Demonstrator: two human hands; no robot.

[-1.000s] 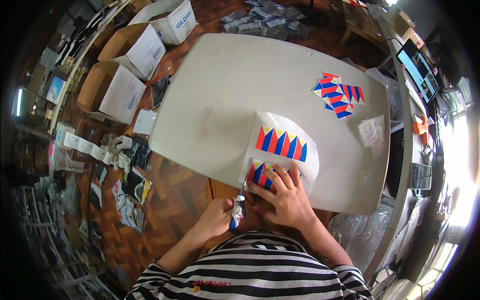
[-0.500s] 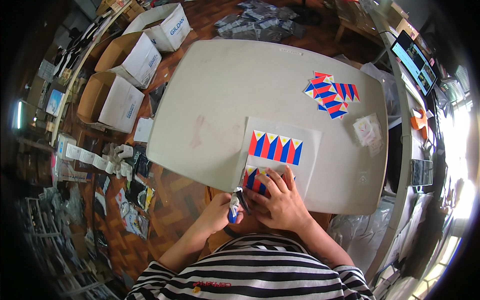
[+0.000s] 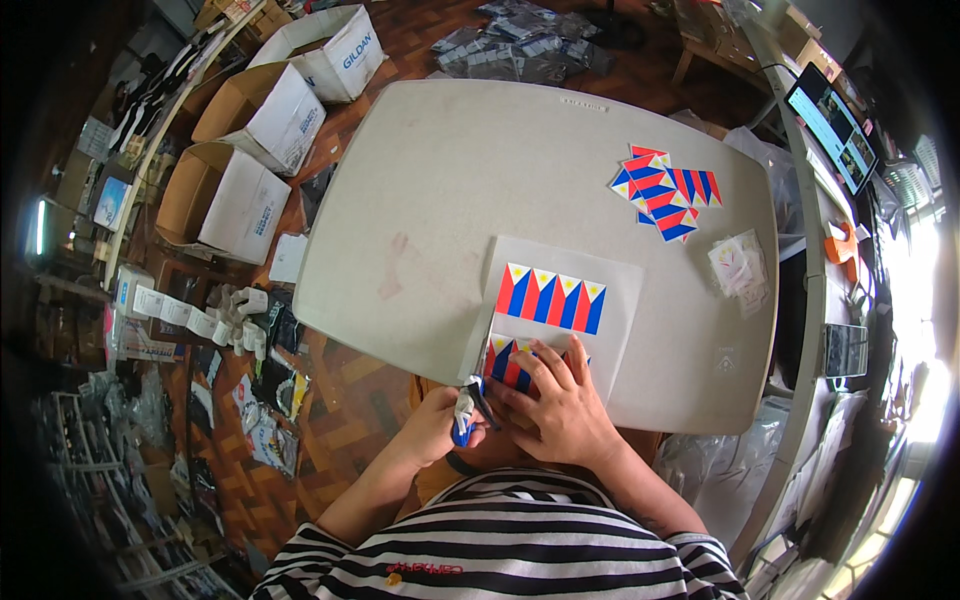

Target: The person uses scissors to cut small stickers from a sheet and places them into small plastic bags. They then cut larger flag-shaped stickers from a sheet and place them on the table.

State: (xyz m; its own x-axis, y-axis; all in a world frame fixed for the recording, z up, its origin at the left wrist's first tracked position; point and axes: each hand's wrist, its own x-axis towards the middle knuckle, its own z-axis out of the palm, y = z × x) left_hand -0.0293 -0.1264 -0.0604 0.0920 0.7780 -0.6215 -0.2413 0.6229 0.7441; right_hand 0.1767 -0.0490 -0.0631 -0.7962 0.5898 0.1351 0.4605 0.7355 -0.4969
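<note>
A white backing sheet (image 3: 618, 300) lies at the table's near edge with a strip of red, blue and white flag prints (image 3: 550, 298) on it. A second, lower strip of flag prints (image 3: 498, 360) is partly covered by my right hand (image 3: 555, 405), which rests flat on it with fingers spread. My left hand (image 3: 430, 428) is closed round a small tool (image 3: 464, 418) with a blue handle, a whitish wrapped middle and a dark end; its kind is unclear. The dark end is close to the sheet's near left corner and my right fingertips; whether it touches is hidden.
On the grey table (image 3: 440, 180) lie a pile of cut flag strips (image 3: 660, 190) and several small clear packets (image 3: 738, 268) at the right. White cartons (image 3: 240, 205) stand on the floor at the left. A side desk holds a monitor (image 3: 832, 128) and an orange tool (image 3: 842, 245).
My left hand and the tool have shifted very slightly left and down. My right hand stays on the lower strip, and the prints lie as before.
</note>
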